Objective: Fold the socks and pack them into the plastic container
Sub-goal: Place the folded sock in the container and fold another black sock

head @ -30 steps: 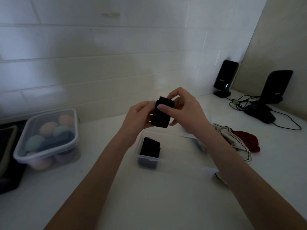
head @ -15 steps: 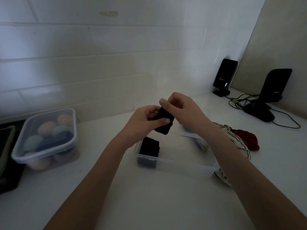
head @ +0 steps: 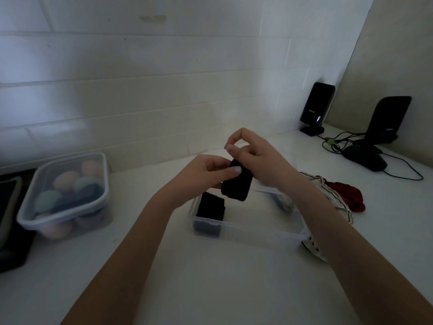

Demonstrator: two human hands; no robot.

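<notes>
Left hand: my left hand (head: 206, 171) pinched the folded black sock (head: 236, 184) near its upper end, thumb laid across the front.
Right hand: my right hand (head: 255, 158) gripped the sock's top edge from the far side, forefinger and thumb curled together above it.
Sock's place: it hung between my hands, in the air just over the far rim of the plastic container (head: 257, 233).
Feel: I judged it light, soft and limp, not slippery, not fragile; the fold would spring open if I let go early.
Where to hold: best across the folded bundle, thumb on one face and fingers on the other, so the layers stayed pressed together.
Already packed: one folded dark sock (head: 210, 206) stood against the container's left end.
Open room: the middle and right of the container looked free, so I judged the slot just beside the packed sock easiest.
Edges: the container's walls were thin and clear, hard to see in the dim light; I reckoned a knock could shift it.
Waiting pile: a striped pale sock (head: 328, 193) and a red one (head: 349, 194) lay on the worktop (head: 222, 289) at the container's right, near my right forearm.
Left side: a lidded box of coloured balls (head: 68, 195) stood well apart.
</notes>
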